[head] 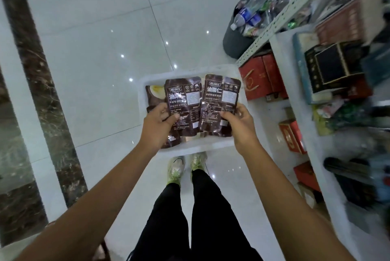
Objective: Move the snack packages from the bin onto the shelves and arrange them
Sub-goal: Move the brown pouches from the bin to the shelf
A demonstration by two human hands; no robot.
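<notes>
1. Left-side pouch: a dark brown, glossy, rectangular plastic snack pouch point(182, 100), held in the air above the bin. Its long axis runs away from the person. The labelled top edge points away and leans slightly left, and the printed face is turned up toward the camera.
2. Right-side pouch: a matching dark brown glossy plastic pouch point(221, 96), just beside the first. Its long axis also runs away from the person, with the top edge leaning slightly right. The two pouches fan apart at the top and nearly meet along their lower inner edges.
3. Left hand point(160, 121): curled on the lower left of the left-side pouch, with the thumb on the printed face and the fingers behind.
4. Right hand point(240, 125): grips the lower right of the right-side pouch, with the thumb on the front.
5. Third brown pouch with a pale yellow picture point(155, 94): shows at the left, behind the left-side pouch. Whether it is held or lies in the bin cannot be told.
6. White translucent rectangular plastic bin point(190, 147): stands on the floor directly below the pouches.
7. Glossy white tiled floor point(95, 39): a pair of pale green shoes point(176, 168) stands just at the bin's near rim.
8. White metal shelf unit point(274, 113): stands to the right of the bin. It carries red cardboard boxes point(261, 79) and other blurred goods.
9. Dark grey round waste container point(234, 43): stands beyond the shelf unit and is filled with plastic bottles.
</notes>
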